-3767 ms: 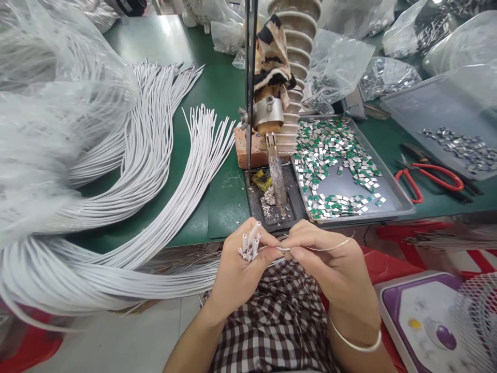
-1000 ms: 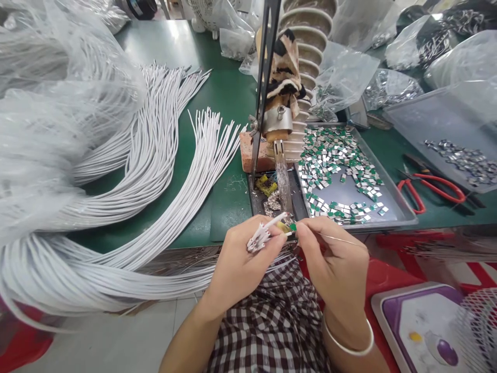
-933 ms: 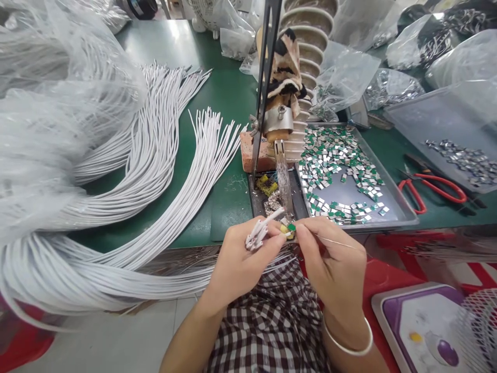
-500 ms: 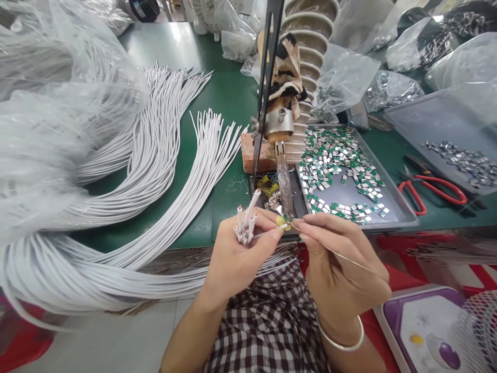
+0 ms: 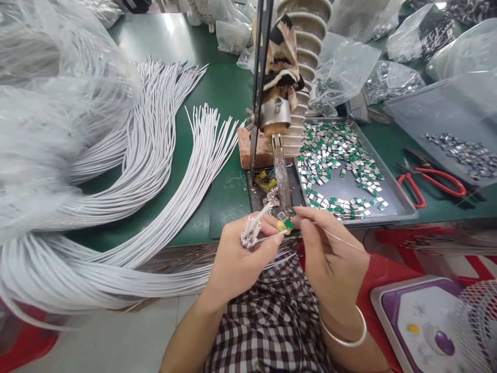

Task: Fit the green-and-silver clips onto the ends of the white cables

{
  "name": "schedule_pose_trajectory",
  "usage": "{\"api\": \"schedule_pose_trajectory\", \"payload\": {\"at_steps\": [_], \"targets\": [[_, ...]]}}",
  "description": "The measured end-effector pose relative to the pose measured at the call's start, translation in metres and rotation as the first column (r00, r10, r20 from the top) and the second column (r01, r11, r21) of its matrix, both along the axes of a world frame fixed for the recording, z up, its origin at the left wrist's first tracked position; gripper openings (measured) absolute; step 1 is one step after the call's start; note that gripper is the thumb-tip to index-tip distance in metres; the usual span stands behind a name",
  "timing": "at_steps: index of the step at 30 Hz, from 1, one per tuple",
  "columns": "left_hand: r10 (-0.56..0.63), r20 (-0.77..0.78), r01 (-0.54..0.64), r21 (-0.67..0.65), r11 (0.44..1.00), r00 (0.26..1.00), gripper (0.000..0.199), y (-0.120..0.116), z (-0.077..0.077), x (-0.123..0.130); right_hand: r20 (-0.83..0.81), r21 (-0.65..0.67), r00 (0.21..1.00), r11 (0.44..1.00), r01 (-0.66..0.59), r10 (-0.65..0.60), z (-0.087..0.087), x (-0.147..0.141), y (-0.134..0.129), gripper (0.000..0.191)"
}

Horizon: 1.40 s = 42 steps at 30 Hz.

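My left hand [image 5: 236, 264] is closed around several white cables [image 5: 251, 234], whose cut ends poke up above the fist. Between its thumb and a fingertip with a yellow covering [image 5: 281, 226], one cable end is pinched beside a small green circuit board [image 5: 288, 224]. My right hand [image 5: 336, 259] pinches a thin strand of solder wire [image 5: 341, 237], which trails back over the hand; its fingertips are close to the board. Just above both hands, a clamped soldering iron [image 5: 281, 173] points down. Whether its tip touches the board is hard to make out.
A metal tray [image 5: 402, 207] of small green boards lies to the right, with red-handled pliers [image 5: 438, 178] and a plastic bin [image 5: 419, 111] beyond. Long white cable bundles [image 5: 186, 191] cover the left. A brick [image 5: 248, 150] and ribbed hose [image 5: 310, 41] stand behind the iron.
The green board now shows more plainly, below the iron's tip. My right hand has turned and shifted slightly left. The cable ends in my left hand lean further right. The whole view has shifted a little.
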State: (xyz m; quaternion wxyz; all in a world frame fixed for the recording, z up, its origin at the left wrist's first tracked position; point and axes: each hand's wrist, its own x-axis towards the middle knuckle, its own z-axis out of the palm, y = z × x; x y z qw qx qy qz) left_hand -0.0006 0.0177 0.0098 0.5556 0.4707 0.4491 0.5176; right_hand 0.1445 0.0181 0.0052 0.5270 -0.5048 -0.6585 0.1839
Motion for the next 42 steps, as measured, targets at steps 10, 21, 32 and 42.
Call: {"api": "schedule_pose_trajectory", "payload": {"at_steps": [10, 21, 32, 42], "targets": [[-0.145, -0.096, 0.146, 0.001, 0.989, 0.985, 0.028, -0.007, -0.014, -0.01, -0.03, -0.078, 0.991, 0.988, -0.132, 0.13, 0.01, 0.016, -0.003, 0.018], [-0.062, -0.137, 0.069, 0.045, 0.997, 0.989, 0.02, -0.016, -0.009, -0.005, -0.062, -0.114, 0.929, 0.922, -0.371, 0.366, 0.018, 0.015, 0.0, 0.019], [-0.033, -0.198, 0.055, 0.105, 0.993, 0.98, 0.019, -0.011, -0.011, -0.004, -0.153, -0.258, 0.927, 0.892, -0.372, 0.342, 0.018, 0.016, 0.001, 0.017], [-0.04, -0.14, 0.05, 0.071, 0.996, 0.989, 0.009, -0.01, -0.017, -0.004, 0.483, -0.131, 0.864, 0.964, 0.232, -0.143, 0.001, 0.044, 0.045, 0.019]]}}
